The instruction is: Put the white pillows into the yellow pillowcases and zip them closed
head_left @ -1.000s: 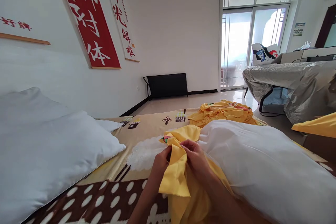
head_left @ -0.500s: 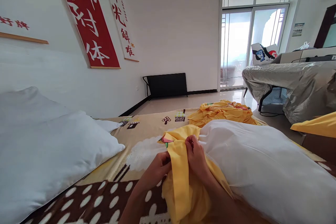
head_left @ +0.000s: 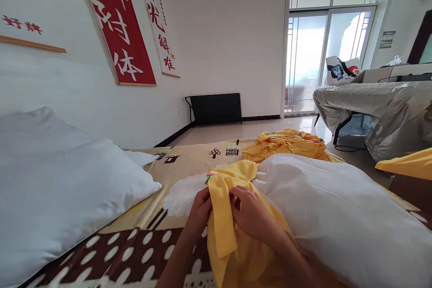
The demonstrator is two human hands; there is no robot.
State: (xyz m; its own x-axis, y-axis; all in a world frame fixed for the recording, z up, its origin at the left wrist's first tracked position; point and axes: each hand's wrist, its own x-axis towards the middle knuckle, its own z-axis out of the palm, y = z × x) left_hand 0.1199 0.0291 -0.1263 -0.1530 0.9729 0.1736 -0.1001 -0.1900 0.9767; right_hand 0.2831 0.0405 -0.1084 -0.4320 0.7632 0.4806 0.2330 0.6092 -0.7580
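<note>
Both my hands pinch a yellow pillowcase (head_left: 224, 225) that lies bunched in front of me on the bed. My left hand (head_left: 200, 210) grips its left edge with closed fingers. My right hand (head_left: 251, 214) grips the fabric just to the right, fingers curled into the cloth. A bare white pillow (head_left: 337, 216) lies against my right forearm, its near end touching the yellow fabric.
A second white pillow (head_left: 64, 193) lies at the left by the wall. A heap of yellow cloth (head_left: 286, 143) sits at the bed's far end. The patterned bedsheet (head_left: 148, 243) covers the bed. A silver-covered table (head_left: 374, 108) stands at right.
My hands shifted their grip along the pillowcase's edge, the right one moving up and then back down. The fabric fold between them changed shape. The pillows stayed put.
</note>
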